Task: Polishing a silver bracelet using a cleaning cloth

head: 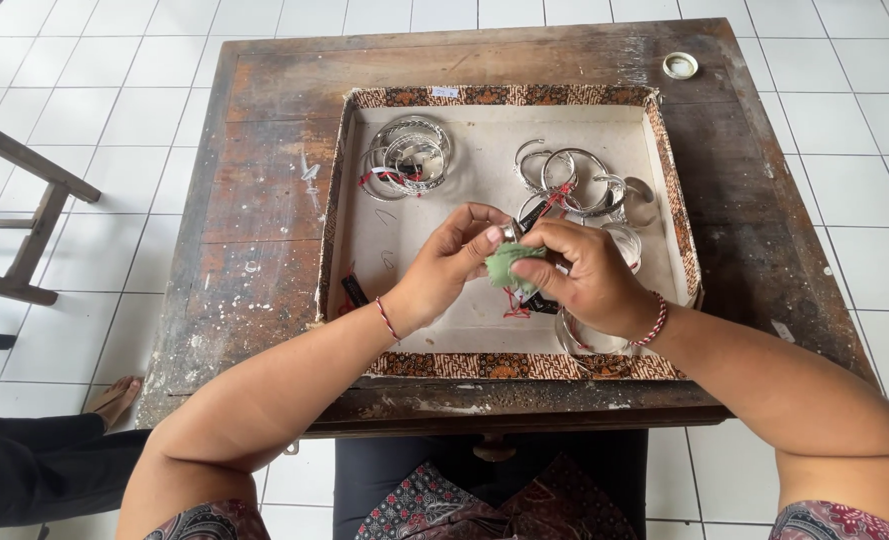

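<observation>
My left hand (pixel 447 268) pinches a small silver ring or bangle piece (pixel 511 232) between thumb and fingers. My right hand (pixel 585 275) presses a small green cloth (pixel 510 262) against it. Both hands hover over a shallow tray (pixel 365 230) with a patterned brown rim and a pale bottom. A red-stringed tag (pixel 516 303) dangles below the hands. One pile of silver bangles (pixel 408 157) lies at the tray's back left, another pile of bangles (pixel 575 180) at the back right.
The tray rests on a worn wooden table (pixel 255 200). A small round lid (pixel 680 65) sits at the table's far right corner. Another person's foot (pixel 115 398) and dark trouser leg show at the left. A wooden frame (pixel 25 200) stands on the white tiled floor.
</observation>
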